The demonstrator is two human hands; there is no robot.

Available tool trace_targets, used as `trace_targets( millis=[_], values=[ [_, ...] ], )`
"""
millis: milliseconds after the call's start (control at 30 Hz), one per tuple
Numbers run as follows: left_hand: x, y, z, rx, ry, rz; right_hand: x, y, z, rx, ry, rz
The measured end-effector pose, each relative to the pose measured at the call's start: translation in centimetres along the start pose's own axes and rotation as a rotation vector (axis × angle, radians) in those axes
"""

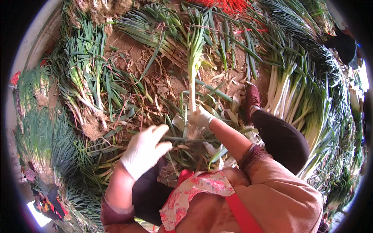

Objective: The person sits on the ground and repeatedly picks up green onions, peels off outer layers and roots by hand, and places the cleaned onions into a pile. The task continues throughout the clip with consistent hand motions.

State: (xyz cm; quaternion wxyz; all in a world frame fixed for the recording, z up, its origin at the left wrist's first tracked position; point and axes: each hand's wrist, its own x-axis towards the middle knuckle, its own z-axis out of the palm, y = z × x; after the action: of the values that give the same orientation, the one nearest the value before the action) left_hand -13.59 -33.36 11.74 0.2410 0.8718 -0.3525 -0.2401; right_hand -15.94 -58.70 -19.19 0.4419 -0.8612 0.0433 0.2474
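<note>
My right hand (pixel 201 118), in a pale knitted glove, is closed around the lower stem of a green onion stalk (pixel 192 84). The stalk stands out in front of me, its green leaves pointing away and its roots below the fist. Gloved in the same way, my left hand (pixel 148 147) is raised to the left of the roots, fingers apart, with nothing seen in it. A bundle of green onions with roots (pixel 87 87) lies on the ground to the left. Several peeled white-stemmed green onions (pixel 281 87) are piled on the right.
Dry husks and leaf scraps (pixel 163 84) cover the soil before me. Red plastic twine (pixel 224 4) lies at the far edge. Large heaps of green onions (pixel 38 137) line both sides. My shoe (pixel 253 100) rests beside the peeled pile. Parts of other people show at both rims.
</note>
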Motion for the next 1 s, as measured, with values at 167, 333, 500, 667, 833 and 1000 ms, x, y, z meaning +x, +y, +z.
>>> trace_targets(
  millis=[167,333,500,667,833,1000],
  values=[
    [0.7,-2.0,2.5,-0.157,0.111,-0.118,-8.6,-3.4,-3.8,-0.884,0.268,-0.213],
    [3.4,-2.6,4.2,-1.006,0.225,-0.203,-17.5,-14.7,-7.9,0.782,0.276,-0.018],
    [6.4,-3.7,4.8,-1.538,0.271,-0.091,-26.3,-22.0,-4.4,0.115,0.214,-0.383],
    [8.2,-7.1,2.8,-1.635,0.457,-0.323,-30.3,-23.2,-2.3,-0.297,0.296,-0.553],
    [6.7,-9.0,-0.7,-1.679,0.855,-0.194,-29.4,-18.5,-0.9,0.733,-0.026,-0.307],
    [2.4,-10.3,-5.0,-1.657,1.054,-0.018,-24.8,-8.3,1.7,-0.399,-0.347,-0.147]
  ],
)
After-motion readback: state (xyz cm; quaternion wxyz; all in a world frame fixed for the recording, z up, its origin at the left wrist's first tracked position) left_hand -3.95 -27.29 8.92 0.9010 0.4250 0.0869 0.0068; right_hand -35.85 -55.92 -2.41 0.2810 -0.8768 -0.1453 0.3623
